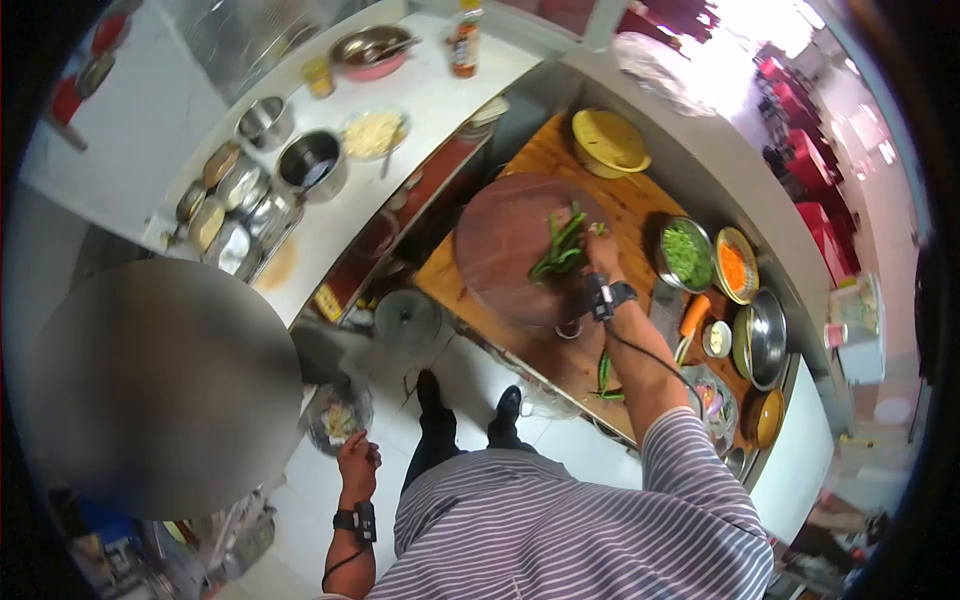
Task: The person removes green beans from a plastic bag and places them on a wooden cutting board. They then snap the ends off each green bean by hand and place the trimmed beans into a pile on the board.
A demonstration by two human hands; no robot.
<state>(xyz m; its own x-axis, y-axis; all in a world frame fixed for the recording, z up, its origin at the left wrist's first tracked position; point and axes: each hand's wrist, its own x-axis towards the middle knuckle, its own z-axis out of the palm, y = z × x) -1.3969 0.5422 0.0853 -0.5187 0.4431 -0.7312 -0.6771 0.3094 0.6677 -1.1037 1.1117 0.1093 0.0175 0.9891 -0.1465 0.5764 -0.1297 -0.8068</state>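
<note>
My right hand [602,250] reaches over the round chopping board [500,225], at the right side of a pile of long green peppers [562,245]. Its fingers are closed on a small pale-green piece of pepper [598,229]. My left hand [358,465] hangs low, away from the board, with loosely bent fingers and nothing visible in it. Near it on the floor is a lined waste bin [325,430] with food scraps inside. More green peppers [605,373] lie near the front edge of the wooden table [560,375]. A cleaver blade [665,305] lies right of my forearm.
A bowl of chopped greens [687,253], a basket of shredded carrot [733,268], a carrot [694,315] and steel bowls [768,335] line the right side. A yellow basin [610,140] stands behind. A white counter [330,235] at left holds pots and seasonings. A blurred round area covers the left.
</note>
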